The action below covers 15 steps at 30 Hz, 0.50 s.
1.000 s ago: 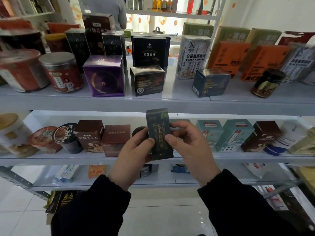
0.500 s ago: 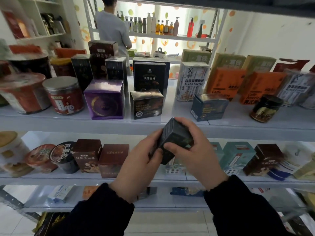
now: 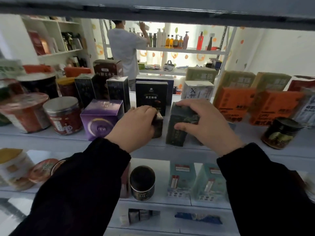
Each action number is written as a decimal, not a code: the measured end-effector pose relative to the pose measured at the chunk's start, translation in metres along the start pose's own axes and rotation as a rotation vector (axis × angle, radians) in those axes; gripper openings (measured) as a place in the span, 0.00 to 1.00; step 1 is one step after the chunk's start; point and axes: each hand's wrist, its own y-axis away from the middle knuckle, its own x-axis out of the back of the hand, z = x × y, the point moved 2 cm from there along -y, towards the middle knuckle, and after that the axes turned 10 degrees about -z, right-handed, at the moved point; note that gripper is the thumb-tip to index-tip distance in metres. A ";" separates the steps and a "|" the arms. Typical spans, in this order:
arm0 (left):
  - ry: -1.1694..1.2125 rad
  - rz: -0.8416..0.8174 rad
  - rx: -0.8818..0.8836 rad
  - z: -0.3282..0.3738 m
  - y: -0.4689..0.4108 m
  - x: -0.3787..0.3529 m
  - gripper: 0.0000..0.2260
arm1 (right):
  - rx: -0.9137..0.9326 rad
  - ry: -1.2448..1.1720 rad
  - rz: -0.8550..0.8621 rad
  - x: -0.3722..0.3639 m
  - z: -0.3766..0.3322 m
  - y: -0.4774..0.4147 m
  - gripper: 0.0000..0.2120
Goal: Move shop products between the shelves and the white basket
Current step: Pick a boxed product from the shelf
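Dark green box point(image 3: 176, 133) is upright on the upper shelf point(image 3: 221, 151), at the front edge. My right hand point(image 3: 206, 124) grips it: fingers curled over the top, thumb on the front face. My left hand point(image 3: 134, 126) is curled round the small black box point(image 3: 158, 126) just beside it on the left. Purple box point(image 3: 100, 120) sits further left, with the red jar point(image 3: 64, 116) beyond it. Tall black box point(image 3: 150, 94) stands behind, and the black jar point(image 3: 281, 133) is well off to the right.

Bare shelf point(image 3: 250, 135) beside black jar point(image 3: 281, 132); purple box point(image 3: 102, 120) blocks left.
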 end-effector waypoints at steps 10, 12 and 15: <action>0.231 -0.024 -0.051 -0.008 -0.004 -0.001 0.19 | 0.000 0.229 -0.099 0.003 0.006 -0.019 0.28; 0.272 -0.031 -0.032 -0.010 -0.002 -0.002 0.21 | 0.012 0.224 -0.102 0.002 0.008 -0.021 0.29; 0.331 0.011 -0.028 -0.010 0.004 0.000 0.23 | -0.014 0.237 -0.089 -0.005 0.010 -0.018 0.32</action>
